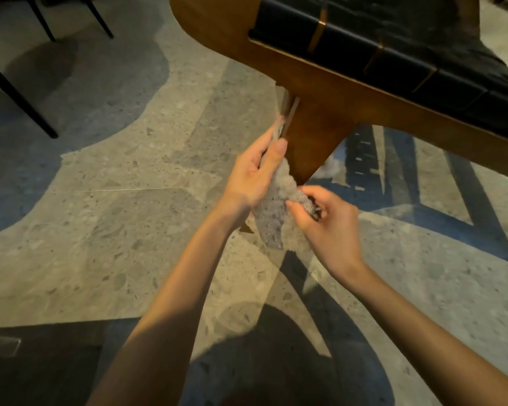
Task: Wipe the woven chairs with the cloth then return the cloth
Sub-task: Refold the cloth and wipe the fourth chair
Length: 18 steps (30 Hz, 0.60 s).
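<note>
Head view looks straight down at both hands working a fluffy grey cloth (279, 212) right up against the wooden leg (314, 142) of a chair (276, 57). Left hand (254, 174) grips the upper end of the cloth, thumb lying flat along it, and pulls it up beside the leg's left edge, where a thin strip of the cloth runs up toward the frame. Right hand (324, 222) pinches the bunched lower part with curled fingers, just below the leg's tapered tip. So the cloth is stretched between the two hands, touching or nearly touching the leg; can't tell for sure.

The chair's brown frame edge runs diagonally from top centre to the right side, with dark seat bands (393, 54) tucked inside it. Blurry up there though.

Left of the hands the terrazzo floor (115, 200) is wide open, patched with shadow. Thin black legs (21, 104) of other furniture stand well apart in the upper left corner. A dark surface edge (41, 361) pokes in at bottom left.
</note>
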Available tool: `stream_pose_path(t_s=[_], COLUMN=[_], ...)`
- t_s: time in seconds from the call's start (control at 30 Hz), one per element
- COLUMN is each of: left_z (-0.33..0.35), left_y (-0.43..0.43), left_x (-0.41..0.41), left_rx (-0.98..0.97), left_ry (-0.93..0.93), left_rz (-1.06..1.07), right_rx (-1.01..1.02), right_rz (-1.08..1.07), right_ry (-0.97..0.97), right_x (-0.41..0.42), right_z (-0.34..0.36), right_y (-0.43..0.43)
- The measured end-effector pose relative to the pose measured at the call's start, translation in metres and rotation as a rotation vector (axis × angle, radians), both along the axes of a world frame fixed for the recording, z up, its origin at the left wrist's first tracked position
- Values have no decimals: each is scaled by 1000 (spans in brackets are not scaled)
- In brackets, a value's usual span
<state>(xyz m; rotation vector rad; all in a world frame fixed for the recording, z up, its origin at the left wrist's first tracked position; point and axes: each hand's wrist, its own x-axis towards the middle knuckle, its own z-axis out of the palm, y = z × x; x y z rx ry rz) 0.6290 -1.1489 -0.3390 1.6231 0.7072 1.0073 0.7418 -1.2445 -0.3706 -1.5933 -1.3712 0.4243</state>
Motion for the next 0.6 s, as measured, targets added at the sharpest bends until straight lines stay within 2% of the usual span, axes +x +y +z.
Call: stream_pose_path(t_s=[0.07, 0.2, 0.3, 0.4, 0.5, 0.6], left_z=[-24, -55, -83, -102, -107, -108], left_y=[2, 0, -9, -16, -12, -11], left_x=[-8, -20, -34, -43, -48, -53], left_rx=[-78, -235, -299, -261, -265, -284], left_ry=[-8, -85, 1, 133, 281, 293], left_rz=[-4, 13, 123, 117, 107, 13], right_rx=[-87, -160, -306, -435, -456, -379], right_rz=[42, 112, 141, 142, 142, 153], right_ry=[-75, -39, -97, -109, -88, -40], right_x=[-2, -7, -8, -9, -9, -6], right_z=[-19, -43, -51, -61, -66, -62], right_y=[1, 10, 18, 18, 14, 9])
